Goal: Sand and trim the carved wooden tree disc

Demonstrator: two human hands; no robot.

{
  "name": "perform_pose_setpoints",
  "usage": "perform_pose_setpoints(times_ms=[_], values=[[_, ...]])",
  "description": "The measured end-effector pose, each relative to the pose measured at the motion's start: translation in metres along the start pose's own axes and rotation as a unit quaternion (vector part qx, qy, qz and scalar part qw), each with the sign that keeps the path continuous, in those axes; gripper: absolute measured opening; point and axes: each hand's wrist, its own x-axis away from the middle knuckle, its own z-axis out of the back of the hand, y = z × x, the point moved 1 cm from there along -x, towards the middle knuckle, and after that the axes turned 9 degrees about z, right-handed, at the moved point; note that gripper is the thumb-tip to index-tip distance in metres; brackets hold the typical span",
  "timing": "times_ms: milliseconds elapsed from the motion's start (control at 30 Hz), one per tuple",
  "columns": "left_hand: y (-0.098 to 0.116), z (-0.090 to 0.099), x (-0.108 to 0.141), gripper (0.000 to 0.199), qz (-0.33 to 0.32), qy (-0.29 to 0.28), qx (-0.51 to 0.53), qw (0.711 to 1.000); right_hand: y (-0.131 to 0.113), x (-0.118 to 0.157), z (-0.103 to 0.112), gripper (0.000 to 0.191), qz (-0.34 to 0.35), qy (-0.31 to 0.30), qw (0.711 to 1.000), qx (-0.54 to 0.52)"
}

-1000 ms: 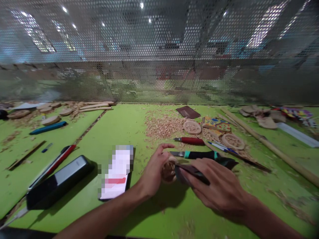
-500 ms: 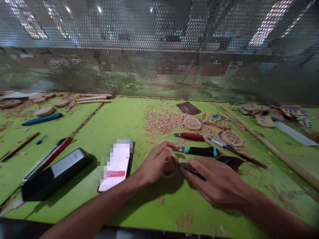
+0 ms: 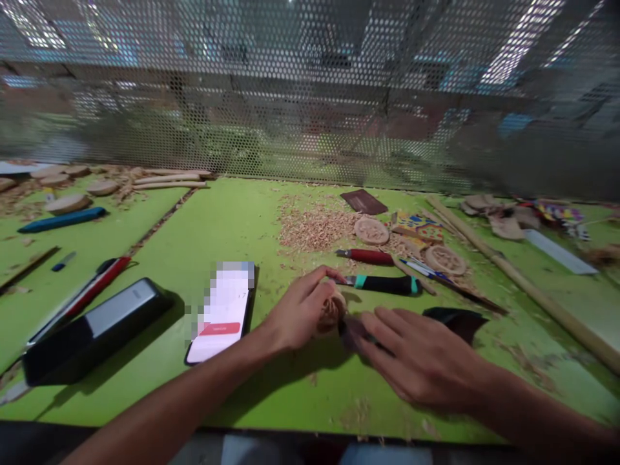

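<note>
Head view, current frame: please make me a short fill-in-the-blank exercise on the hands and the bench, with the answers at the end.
1. The left hand grips a round carved piece made of ____.
2. The right hand holds a dark flat item, while the phone lies off to the ____ of both hands.
3. Just beyond the black-and-teal-handled knife lies another knife, its handle coloured ____.
4. The bench top is bright ____.

Missing words: wood; left; red; green.

Rough-carved, matt wooden disc (image 3: 331, 314)
</note>
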Motion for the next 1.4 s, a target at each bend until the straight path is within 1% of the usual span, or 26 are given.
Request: perform_pose_setpoints(times_ms=[100, 167, 467, 700, 767, 833, 900, 1033, 1233, 1400], values=[[0.001, 0.001, 0.001, 0.034, 0.004, -0.01, -0.033, 0.999, 0.0, -0.001, 0.0, 0.028, 0.0, 0.0, 1.0, 0.014], [0.0, 0.0, 0.001, 0.035, 0.009, -0.022, -0.036, 0.999, 0.0, -0.001, 0.0, 0.027, 0.002, 0.001, 1.0, 0.018], [-0.006, -0.003, -0.002, 0.03, 0.01, -0.053, 0.042, 0.998, 0.003, 0.002, 0.006, 0.027, 0.008, 0.008, 1.0, 0.01], [-0.006, -0.003, -0.001, 0.031, 0.012, -0.054, 0.029, 0.998, -0.003, 0.002, 0.008, 0.027, -0.011, 0.006, 1.0, -0.017], [-0.007, -0.004, -0.001, 0.031, 0.015, -0.056, 0.035, 0.998, -0.003, 0.002, 0.008, 0.028, -0.023, 0.015, 1.0, -0.012], [-0.009, -0.004, -0.002, 0.03, 0.017, -0.058, 0.048, 0.997, -0.004, 0.002, 0.007, 0.029, -0.015, 0.029, 0.999, -0.01], [-0.01, -0.005, -0.002, 0.03, 0.023, -0.065, 0.063, 0.996, -0.004, 0.002, 0.005, 0.027, -0.025, 0.03, 0.999, -0.004], [-0.012, -0.005, -0.003, 0.03, 0.026, -0.063, 0.057, 0.996, -0.004, 0.003, 0.004, 0.026, -0.02, 0.044, 0.999, 0.003], [-0.012, -0.007, -0.002, 0.032, 0.01, -0.07, 0.035, 0.997, -0.001, 0.006, 0.007, 0.026, -0.033, 0.032, 0.999, 0.011], [-0.013, -0.008, -0.003, 0.03, 0.017, -0.071, 0.065, 0.995, -0.005, 0.008, 0.007, 0.026, -0.021, 0.028, 0.999, -0.008]])
